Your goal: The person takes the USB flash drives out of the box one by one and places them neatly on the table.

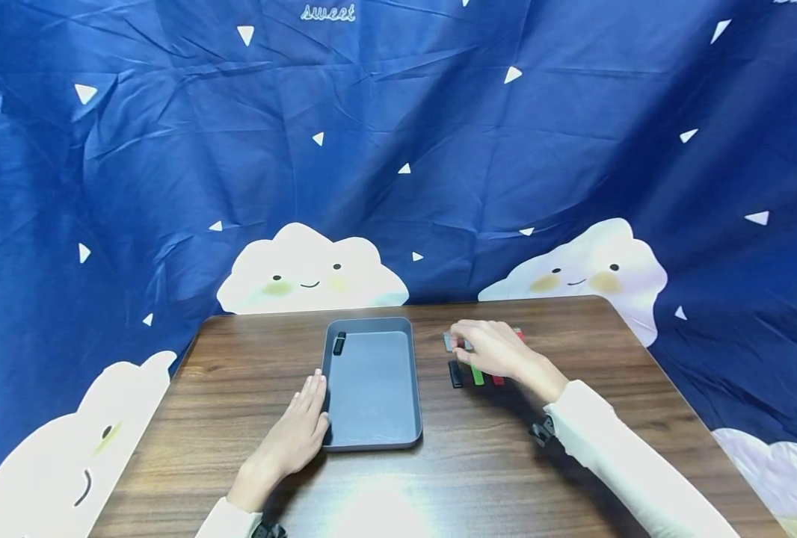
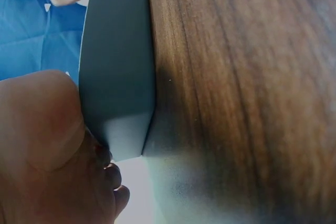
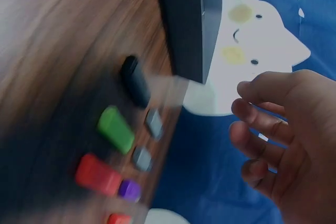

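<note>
A grey rectangular tray (image 1: 377, 388) lies on the table. My left hand (image 1: 294, 430) rests along its left side with fingers straight, against the tray wall (image 2: 118, 61) in the left wrist view. A small black stick with a silvery band (image 1: 339, 344) lies at the tray's back left. My right hand (image 1: 496, 351) hovers over a group of small pieces right of the tray, fingers loosely bent and holding nothing. Under it are a black stick (image 3: 135, 81), a green stick (image 3: 116, 129), a red stick (image 3: 98, 174), grey pieces (image 3: 154, 123) and a purple piece (image 3: 129, 190).
Everything stands on a brown wooden table (image 1: 237, 388) with a bright glare spot near its front. A blue cloth (image 1: 385, 112) with white clouds and triangles hangs behind it. Another small red piece (image 3: 119, 219) shows at the right wrist view's bottom edge.
</note>
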Available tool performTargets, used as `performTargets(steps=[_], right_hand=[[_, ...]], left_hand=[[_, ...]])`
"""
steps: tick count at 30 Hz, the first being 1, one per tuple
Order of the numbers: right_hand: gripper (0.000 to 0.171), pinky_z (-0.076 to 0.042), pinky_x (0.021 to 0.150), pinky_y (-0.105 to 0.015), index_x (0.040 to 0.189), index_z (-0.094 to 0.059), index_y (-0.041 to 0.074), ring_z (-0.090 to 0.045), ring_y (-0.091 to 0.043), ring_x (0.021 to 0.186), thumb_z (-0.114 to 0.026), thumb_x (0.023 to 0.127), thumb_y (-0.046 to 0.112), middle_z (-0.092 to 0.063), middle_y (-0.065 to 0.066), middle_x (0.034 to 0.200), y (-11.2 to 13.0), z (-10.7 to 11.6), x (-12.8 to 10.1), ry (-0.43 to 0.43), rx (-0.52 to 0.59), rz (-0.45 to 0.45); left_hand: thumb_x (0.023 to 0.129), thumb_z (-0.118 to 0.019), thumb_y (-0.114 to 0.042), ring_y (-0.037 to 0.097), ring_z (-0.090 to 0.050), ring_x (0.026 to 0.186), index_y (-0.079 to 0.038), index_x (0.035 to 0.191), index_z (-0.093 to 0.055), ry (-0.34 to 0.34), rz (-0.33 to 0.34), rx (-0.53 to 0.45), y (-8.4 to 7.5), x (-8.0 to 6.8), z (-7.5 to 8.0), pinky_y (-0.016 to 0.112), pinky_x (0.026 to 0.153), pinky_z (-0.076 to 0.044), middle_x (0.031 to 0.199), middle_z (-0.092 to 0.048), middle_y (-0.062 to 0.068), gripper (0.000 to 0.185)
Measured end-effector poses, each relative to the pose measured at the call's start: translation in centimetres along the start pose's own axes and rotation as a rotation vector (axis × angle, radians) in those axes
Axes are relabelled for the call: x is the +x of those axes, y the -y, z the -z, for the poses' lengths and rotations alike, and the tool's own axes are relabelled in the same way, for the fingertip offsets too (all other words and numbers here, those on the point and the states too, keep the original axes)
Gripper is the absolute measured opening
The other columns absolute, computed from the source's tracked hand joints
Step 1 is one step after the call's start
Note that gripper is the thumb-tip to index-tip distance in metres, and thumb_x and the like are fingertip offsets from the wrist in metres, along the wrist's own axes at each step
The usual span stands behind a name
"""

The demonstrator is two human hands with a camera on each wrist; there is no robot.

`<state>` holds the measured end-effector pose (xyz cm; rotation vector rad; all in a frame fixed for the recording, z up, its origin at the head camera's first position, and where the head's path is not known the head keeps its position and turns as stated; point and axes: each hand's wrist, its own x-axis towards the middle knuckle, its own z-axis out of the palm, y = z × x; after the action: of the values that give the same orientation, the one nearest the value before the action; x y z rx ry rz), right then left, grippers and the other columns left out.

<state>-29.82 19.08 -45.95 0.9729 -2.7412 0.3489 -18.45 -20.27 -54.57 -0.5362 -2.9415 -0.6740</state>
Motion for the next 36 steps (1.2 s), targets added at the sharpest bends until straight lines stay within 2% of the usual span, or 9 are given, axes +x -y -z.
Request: performTargets(steps=[6,11,19,29,36], right_hand=[[0.010,-0.040,0.052,-0.026,0.091,-0.067,0.028,-0.051,-0.004,0.061,-0.075,0.094,0.022,-0.067,0.010,0.090,2.2,-0.4,2.4,0.021,-0.008,0.075],[0.003,-0.042,0.054,-0.024,0.095,-0.071,0.026,-0.053,-0.004,0.064,-0.073,0.097,0.024,-0.069,0.012,0.094,3.7,-0.8,4.0,0.039,0.014,0.098],[0.006,-0.047,0.057,-0.025,0.100,-0.076,0.024,-0.059,-0.006,0.070,-0.070,0.100,0.025,-0.073,0.011,0.099,5.3,-1.5,6.0,0.049,0.033,0.113],[0.005,-0.052,0.062,-0.029,0.102,-0.076,0.025,-0.061,-0.007,0.073,-0.071,0.101,0.026,-0.076,0.010,0.105,6.7,-2.5,8.3,0.078,0.037,0.107],[0.004,-0.050,0.061,-0.029,0.099,-0.075,0.026,-0.059,-0.008,0.073,-0.071,0.100,0.025,-0.074,0.011,0.099,7.5,-3.2,9.5,0.087,0.046,0.097]], left_hand=[[0.111,-0.043,-0.016,0.047,-0.025,0.162,0.010,0.164,-0.026,0.025,0.030,0.011,-0.2,0.0,0.3,0.064,0.130,-0.027,0.175,-0.022,0.028,0.062],[0.112,-0.045,-0.016,0.043,-0.022,0.164,0.009,0.165,-0.025,0.050,0.050,0.033,-0.6,0.1,0.6,0.060,0.132,-0.025,0.176,-0.020,0.025,0.062],[0.109,-0.044,-0.014,0.049,-0.027,0.160,0.012,0.163,-0.027,0.001,0.007,0.001,-0.3,0.0,0.2,0.067,0.127,-0.028,0.173,-0.024,0.030,0.062],[0.112,-0.043,-0.016,0.042,-0.021,0.164,0.009,0.166,-0.023,0.066,0.066,0.020,-0.8,0.1,0.9,0.059,0.133,-0.022,0.176,-0.018,0.024,0.062],[0.110,-0.045,-0.014,0.047,-0.025,0.161,0.012,0.163,-0.027,0.028,0.038,-0.001,-0.7,0.1,0.7,0.064,0.130,-0.026,0.174,-0.023,0.029,0.061]])
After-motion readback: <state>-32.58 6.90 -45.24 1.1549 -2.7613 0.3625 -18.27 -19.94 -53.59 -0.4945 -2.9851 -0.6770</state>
